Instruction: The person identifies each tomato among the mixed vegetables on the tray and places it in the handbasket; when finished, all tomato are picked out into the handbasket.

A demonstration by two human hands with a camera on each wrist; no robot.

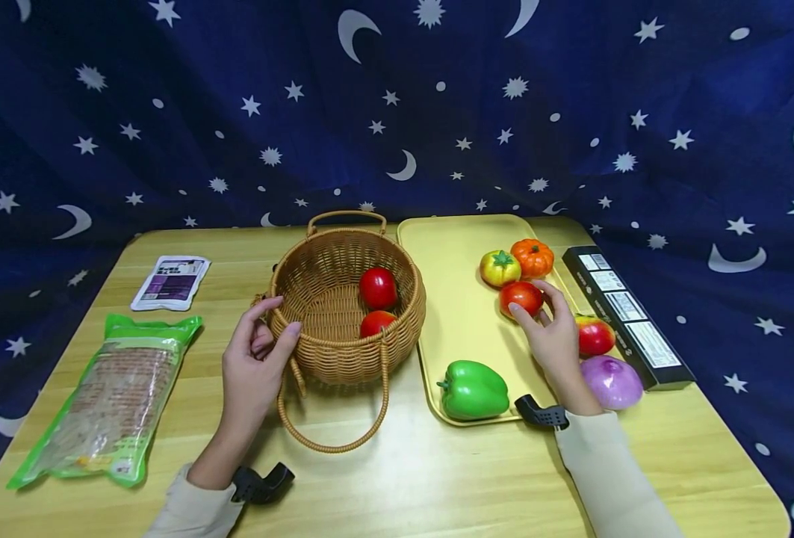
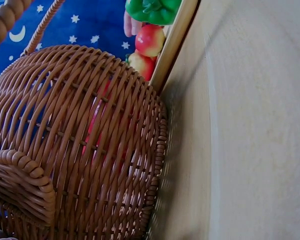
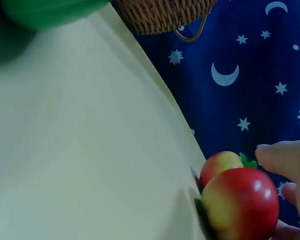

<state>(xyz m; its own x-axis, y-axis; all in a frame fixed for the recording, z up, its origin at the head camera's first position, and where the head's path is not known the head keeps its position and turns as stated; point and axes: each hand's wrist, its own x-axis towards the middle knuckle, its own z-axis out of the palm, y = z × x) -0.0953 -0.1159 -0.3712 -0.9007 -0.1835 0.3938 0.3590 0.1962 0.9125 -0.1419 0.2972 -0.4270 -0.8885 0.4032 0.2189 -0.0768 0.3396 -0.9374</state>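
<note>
A round wicker basket (image 1: 343, 362) holds two red fruits; one is a shiny red ball shape (image 1: 378, 288). My left hand (image 1: 255, 366) is at the basket's left rim, thumb and forefinger bent and apart; whether they press the rim is unclear. The left wrist view shows only the basket's outer side (image 2: 80, 150). On the yellow tray (image 1: 464, 314), my right hand (image 1: 551, 336) surrounds a round red fruit with a yellow patch (image 3: 242, 205), thumb and forefinger on opposite sides. In the right wrist view, a gap shows between its upper finger (image 3: 280, 157) and that fruit.
Behind lie a yellow-green tomato (image 1: 500, 267) and an orange pumpkin (image 1: 532, 258). A green bell pepper (image 1: 475, 390), a red-yellow fruit (image 1: 594, 336), a purple onion (image 1: 612, 381) and a long black box (image 1: 628, 317) lie around the right arm. Two packets, one green-edged (image 1: 110, 400), lie left.
</note>
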